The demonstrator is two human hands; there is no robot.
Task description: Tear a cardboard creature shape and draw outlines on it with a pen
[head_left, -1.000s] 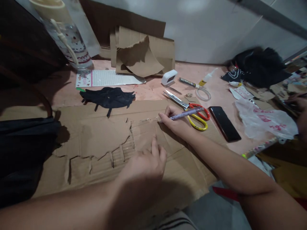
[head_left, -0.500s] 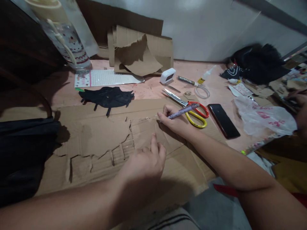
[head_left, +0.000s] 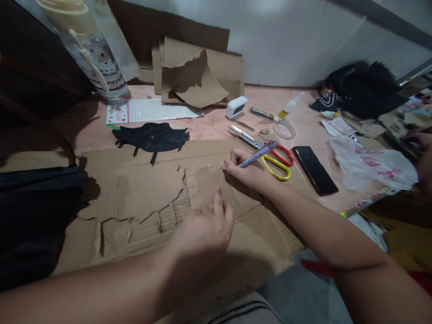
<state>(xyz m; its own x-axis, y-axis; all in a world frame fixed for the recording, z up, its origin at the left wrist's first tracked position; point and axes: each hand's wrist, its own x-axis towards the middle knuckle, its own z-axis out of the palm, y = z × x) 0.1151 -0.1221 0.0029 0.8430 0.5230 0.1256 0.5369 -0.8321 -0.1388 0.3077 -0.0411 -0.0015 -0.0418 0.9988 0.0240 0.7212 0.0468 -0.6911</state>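
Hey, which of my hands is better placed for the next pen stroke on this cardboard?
Probably your right hand: it holds the purple pen, low over the cardboard sheet. Your left hand, over the same sheet, shows no pen and seems better suited to steadying.

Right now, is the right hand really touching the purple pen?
Touching: the head view shows the right hand closed around the pen, whose shaft slants up out of the grip with no gap at the fingers.
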